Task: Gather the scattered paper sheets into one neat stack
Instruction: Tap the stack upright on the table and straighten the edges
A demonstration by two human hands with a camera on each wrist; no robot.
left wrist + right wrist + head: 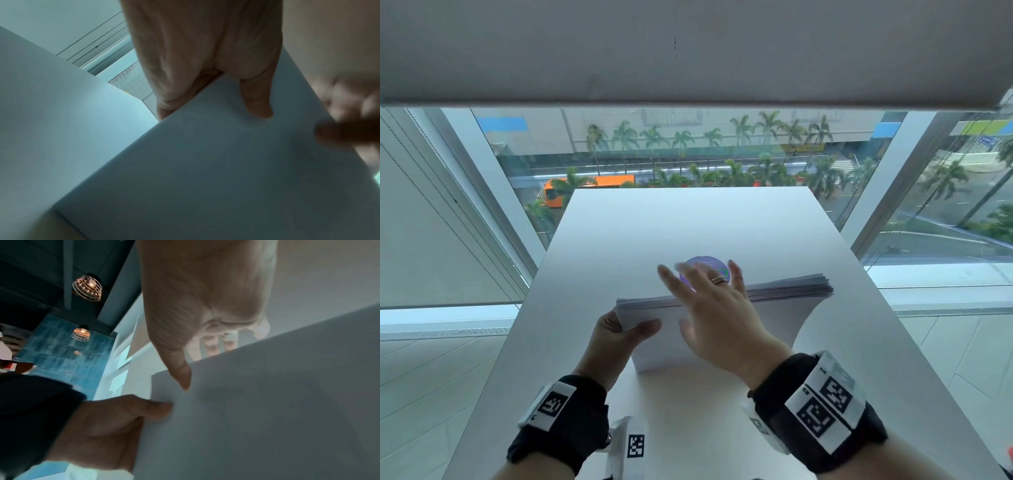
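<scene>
A thick stack of white paper sheets (774,315) stands on its lower edge on the white table (654,222), leaning toward me, its top edge slightly fanned. My left hand (619,329) grips the stack's upper left corner, thumb on the near face (257,104) and fingers behind. My right hand (709,294) is flat over the top edge with straight, spread fingers, a ring on one. In the right wrist view the right thumb (180,373) lies on the near face of the stack (267,402), and the left hand (115,417) pinches the corner.
A round purple sticker (705,265) lies on the table just behind the stack, partly hidden by my right fingers. The table is narrow, with a big window (688,147) beyond its far edge and floor on both sides.
</scene>
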